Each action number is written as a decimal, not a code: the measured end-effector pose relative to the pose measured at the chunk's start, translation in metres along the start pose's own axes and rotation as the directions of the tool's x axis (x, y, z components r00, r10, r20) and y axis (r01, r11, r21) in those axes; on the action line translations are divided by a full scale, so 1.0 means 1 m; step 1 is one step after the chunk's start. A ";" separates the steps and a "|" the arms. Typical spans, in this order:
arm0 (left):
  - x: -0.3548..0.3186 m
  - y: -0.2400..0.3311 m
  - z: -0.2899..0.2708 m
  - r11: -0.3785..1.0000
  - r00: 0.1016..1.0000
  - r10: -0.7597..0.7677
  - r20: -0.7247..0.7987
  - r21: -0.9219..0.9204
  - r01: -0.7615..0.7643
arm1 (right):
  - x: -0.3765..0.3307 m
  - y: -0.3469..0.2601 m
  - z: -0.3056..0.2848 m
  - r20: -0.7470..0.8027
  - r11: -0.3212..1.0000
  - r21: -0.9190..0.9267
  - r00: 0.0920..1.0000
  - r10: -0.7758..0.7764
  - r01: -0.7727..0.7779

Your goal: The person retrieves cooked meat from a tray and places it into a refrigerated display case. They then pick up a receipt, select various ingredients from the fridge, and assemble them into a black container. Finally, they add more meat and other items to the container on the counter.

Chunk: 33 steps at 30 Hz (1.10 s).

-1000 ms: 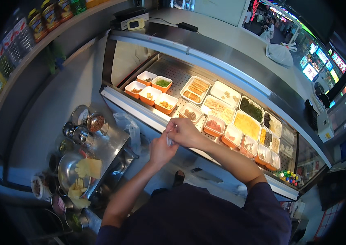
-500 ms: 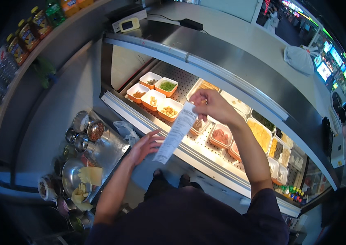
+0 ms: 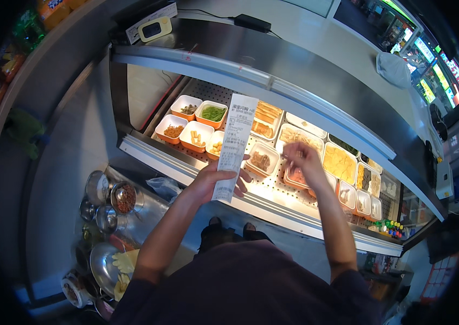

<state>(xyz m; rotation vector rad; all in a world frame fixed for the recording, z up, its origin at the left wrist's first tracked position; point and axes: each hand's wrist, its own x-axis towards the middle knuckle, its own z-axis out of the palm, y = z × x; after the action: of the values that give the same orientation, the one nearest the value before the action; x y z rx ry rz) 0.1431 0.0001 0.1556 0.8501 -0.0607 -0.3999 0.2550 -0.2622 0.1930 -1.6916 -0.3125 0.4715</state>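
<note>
Lit display case (image 3: 202, 58) with steel top, x1, facing the person. Paper slip (image 3: 233, 135), x1: long, white, printed, raised in front of the case, near upright, slight tilt. Left hand (image 3: 206, 181) pinches it near the lower end, thumb across the front. Right hand (image 3: 302, 162) is over the trays, fingers curled, blurred; can't tell if it's gripping anything.

Orange-and-white tubs (image 3: 196, 137) left of the slip: 5, 2 rear + 3 front, one partly behind the slip. Tub of brown pieces (image 3: 262, 159): 1, between the hands. Tray of yellow food (image 3: 340, 161): 1, right of the right hand. Farther right, small tubs (image 3: 363, 203): 3 in a row.

Behind: 1 cream-rimmed device (image 3: 154, 29), 1 black adapter (image 3: 252, 23), 1 white bag (image 3: 393, 69). Person's left: 4 steel containers (image 3: 97, 187) clustered, 1 holding reddish-brown bits. Floor: 2 shoes (image 3: 249, 228).
</note>
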 end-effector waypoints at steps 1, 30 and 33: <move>0.008 0.006 -0.007 1.000 1.000 -0.005 0.025 0.002 0.005 | -0.006 0.051 -0.008 -0.038 0.996 -0.043 0.996 0.076 -0.078; 0.066 0.039 -0.074 0.997 0.989 -0.061 0.133 -0.034 0.066 | -0.013 0.038 0.080 -0.314 0.705 -0.698 0.831 -0.460 0.126; 0.063 0.040 -0.072 0.998 0.990 -0.057 0.132 -0.029 0.061 | 0.038 -0.037 0.081 0.034 0.361 -0.810 0.652 -0.758 0.462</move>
<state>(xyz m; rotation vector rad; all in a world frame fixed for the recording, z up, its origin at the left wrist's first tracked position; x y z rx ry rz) 0.2288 0.0523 0.1306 0.7937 -0.1509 -0.5112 0.2520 -0.1673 0.2138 -2.2403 -0.9701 -0.6881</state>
